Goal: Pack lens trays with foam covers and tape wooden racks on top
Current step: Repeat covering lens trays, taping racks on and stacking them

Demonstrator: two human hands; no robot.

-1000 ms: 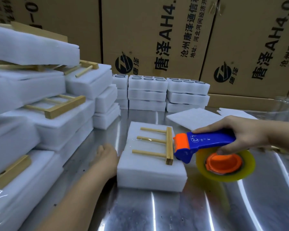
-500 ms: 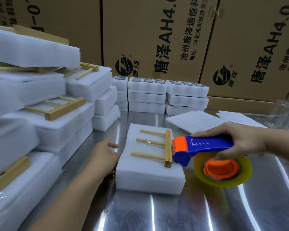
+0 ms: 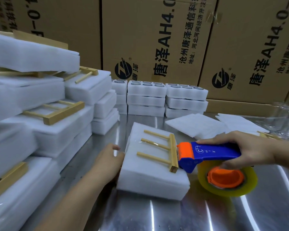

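A white foam pack [image 3: 150, 179] lies in the middle of the steel table with a wooden rack [image 3: 163, 151] flat on top. Clear tape crosses the rack's middle rod. My right hand [image 3: 240, 150] grips the blue and orange tape dispenser [image 3: 212, 155], whose orange head sits against the rack's crossbar; its yellowish tape roll [image 3: 227, 179] hangs off the pack's right side. My left hand [image 3: 107, 161] holds the pack's left edge, fingers curled round it.
Finished foam packs with wooden racks [image 3: 45, 129] are stacked high at the left. Uncovered lens trays [image 3: 147, 97] stand in stacks at the back, before cardboard boxes [image 3: 157, 39]. Loose foam sheets [image 3: 197, 125] and clear plastic [image 3: 287, 120] lie at the right.
My left hand has moved right from the table onto the pack's left edge. The dispenser has stayed at the rack's crossbar, and a strip of tape now shows over the middle rod.
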